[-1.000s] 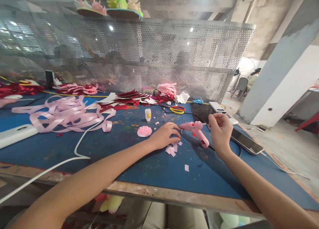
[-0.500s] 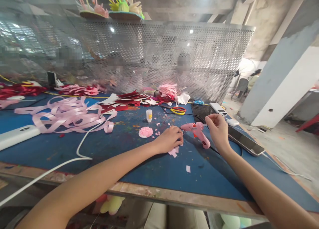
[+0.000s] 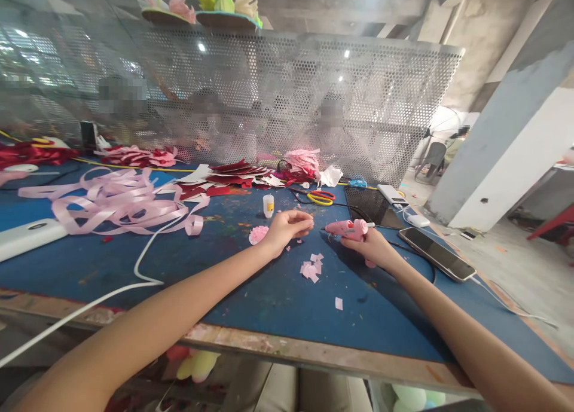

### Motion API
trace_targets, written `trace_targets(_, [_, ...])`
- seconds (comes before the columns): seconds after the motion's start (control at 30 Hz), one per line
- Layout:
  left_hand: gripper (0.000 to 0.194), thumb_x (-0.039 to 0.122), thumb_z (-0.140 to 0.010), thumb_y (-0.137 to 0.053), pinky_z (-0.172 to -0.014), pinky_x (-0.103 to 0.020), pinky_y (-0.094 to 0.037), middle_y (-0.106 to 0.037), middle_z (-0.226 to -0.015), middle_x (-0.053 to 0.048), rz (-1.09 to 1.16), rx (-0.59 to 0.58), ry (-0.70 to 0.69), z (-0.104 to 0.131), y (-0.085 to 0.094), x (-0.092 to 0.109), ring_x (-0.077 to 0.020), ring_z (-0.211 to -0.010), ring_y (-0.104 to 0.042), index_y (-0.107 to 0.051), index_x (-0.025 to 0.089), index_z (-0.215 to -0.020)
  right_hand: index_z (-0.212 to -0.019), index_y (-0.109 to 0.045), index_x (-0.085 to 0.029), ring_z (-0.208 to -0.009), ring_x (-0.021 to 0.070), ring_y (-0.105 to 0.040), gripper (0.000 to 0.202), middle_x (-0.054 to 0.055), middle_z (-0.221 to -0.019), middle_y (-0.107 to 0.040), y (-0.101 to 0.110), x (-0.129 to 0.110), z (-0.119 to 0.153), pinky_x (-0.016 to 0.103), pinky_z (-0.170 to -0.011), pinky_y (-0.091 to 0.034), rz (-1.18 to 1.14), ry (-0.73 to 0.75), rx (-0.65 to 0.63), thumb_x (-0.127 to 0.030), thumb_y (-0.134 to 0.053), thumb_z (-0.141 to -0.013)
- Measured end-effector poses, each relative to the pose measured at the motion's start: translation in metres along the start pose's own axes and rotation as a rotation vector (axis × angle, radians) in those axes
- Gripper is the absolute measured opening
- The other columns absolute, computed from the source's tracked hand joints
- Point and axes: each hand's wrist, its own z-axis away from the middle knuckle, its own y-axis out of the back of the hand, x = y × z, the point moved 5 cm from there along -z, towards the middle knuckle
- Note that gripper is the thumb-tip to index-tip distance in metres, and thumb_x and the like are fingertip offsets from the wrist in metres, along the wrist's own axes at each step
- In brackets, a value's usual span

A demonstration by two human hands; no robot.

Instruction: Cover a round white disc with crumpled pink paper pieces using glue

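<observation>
fingers of my right hand (image 3: 375, 248) are wrapped around the handle of the pink hot-glue gun (image 3: 341, 227); i cannot tell whether the trigger is pressed. the gun lies just above the worktop (image 3: 264, 316) or on it, nozzle towards my left hand (image 3: 287, 228), a glue stick (image 3: 371, 225) poking from its back end. my left grip is drawn to a narrow pinch, well off the nozzle, and whether a scrap sits inside it is too small to tell.

to do this well, i would steady the gun with the whole palm, hold the left fingertips clear of the hot tip, and squeeze lightly so that only a small dab comes out. pinching a scrap by its edge should leave its middle free for glue.

just below and between my hands lies a loose heap of pale pink squares (image 3: 310, 269), with a single square (image 3: 339, 304) apart from it. behind my left wrist is the pink ruffled disc (image 3: 258, 235), partly covered.

beyond that, a small translucent bottle (image 3: 268, 206) with a yellow label stands upright; what it holds, if anything, i cannot make out. scissors (image 3: 320, 198) lie farther back, and looped pink ribbon (image 3: 121, 206) spreads to the left.
</observation>
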Motion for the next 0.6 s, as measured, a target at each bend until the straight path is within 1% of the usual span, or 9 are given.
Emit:
trace_targets(0.07, [0.031, 0.033, -0.061, -0.076, -0.066, -0.027, -0.052, -0.066, -0.075, -0.003, 0.031, 0.029, 0.007, 0.0, 0.001, 0.001, -0.0127, -0.068, -0.062, -0.063, 0.014, -0.081, -0.096, -0.072, -0.02, -0.041, 0.0085, -0.036, 0.032, -0.006, -0.047, -0.049, 0.0, -0.002, 0.0, 0.021, -0.039, -0.029, 0.025, 0.043, 0.045, -0.037, -0.061, -0.071])
trace_targets(0.2, [0.033, 0.027, -0.06, -0.076, -0.065, -0.024, -0.05, -0.064, -0.073, 0.0, 0.065, 0.092, -0.008, 0.0, 0.004, 0.006, -0.0105, -0.066, -0.061, -0.058, 0.015, -0.085, -0.102, -0.07, -0.021, -0.051, 0.0122, -0.05, 0.032, -0.001, -0.068, -0.066, 0.005, -0.016, 0.005, 0.024, -0.049, -0.04, 0.056, 0.173, 0.145, -0.035, -0.055, -0.078])
trace_targets(0.27, [0.034, 0.024, -0.061, -0.074, -0.063, -0.023, -0.048, -0.063, -0.072, 0.001, 0.064, 0.114, -0.019, 0.0, 0.005, 0.008, -0.0099, -0.065, -0.06, -0.054, 0.015, -0.087, -0.106, -0.069, -0.022, -0.064, 0.0156, -0.058, 0.033, 0.0, -0.082, -0.07, 0.006, -0.025, 0.008, 0.026, -0.059, -0.046, 0.046, 0.248, 0.146, -0.035, -0.052, -0.081])
trace_targets(0.33, [0.035, 0.021, -0.061, -0.073, -0.061, -0.021, -0.046, -0.062, -0.071, 0.002, 0.056, 0.129, -0.029, 0.0, 0.006, 0.01, -0.0091, -0.063, -0.059, -0.051, 0.016, -0.088, -0.107, -0.068, -0.022, -0.078, 0.0188, -0.062, 0.032, 0.002, -0.094, -0.07, 0.006, -0.031, 0.011, 0.028, -0.069, -0.048, 0.021, 0.292, 0.141, -0.035, -0.053, -0.081])
trace_targets(0.4, [0.036, 0.021, -0.062, -0.072, -0.058, -0.02, -0.045, -0.06, -0.069, 0.003, 0.045, 0.14, -0.041, 0.0, 0.007, 0.012, -0.0085, -0.061, -0.057, -0.049, 0.016, -0.089, -0.102, -0.069, -0.021, -0.082, 0.0204, -0.062, 0.031, 0.003, -0.093, -0.07, 0.004, -0.031, 0.013, 0.029, -0.072, -0.048, 0.002, 0.275, 0.155, -0.037, -0.055, -0.08])
trace_targets(0.5, [0.041, 0.021, -0.061, -0.073, -0.053, -0.02, -0.042, -0.059, -0.07, 0.004, 0.027, 0.152, -0.057, -0.001, 0.008, 0.014, -0.0079, -0.056, -0.055, -0.046, 0.018, -0.092, -0.092, -0.069, -0.018, -0.072, 0.0192, -0.059, 0.028, 0.004, -0.08, -0.068, 0.001, -0.026, 0.013, 0.029, -0.063, -0.046, -0.009, 0.216, 0.184, -0.039, -0.058, -0.077])
trace_targets(0.6, [0.045, 0.021, -0.06, -0.074, -0.052, -0.02, -0.041, -0.06, -0.071, 0.004, 0.01, 0.153, -0.069, -0.001, 0.009, 0.014, -0.0081, -0.055, -0.055, -0.044, 0.018, -0.093, -0.086, -0.066, -0.016, -0.06, 0.0151, -0.052, 0.028, 0.002, -0.07, -0.062, -0.001, -0.022, 0.014, 0.027, -0.055, -0.042, -0.02, 0.202, 0.2, -0.042, -0.059, -0.077])
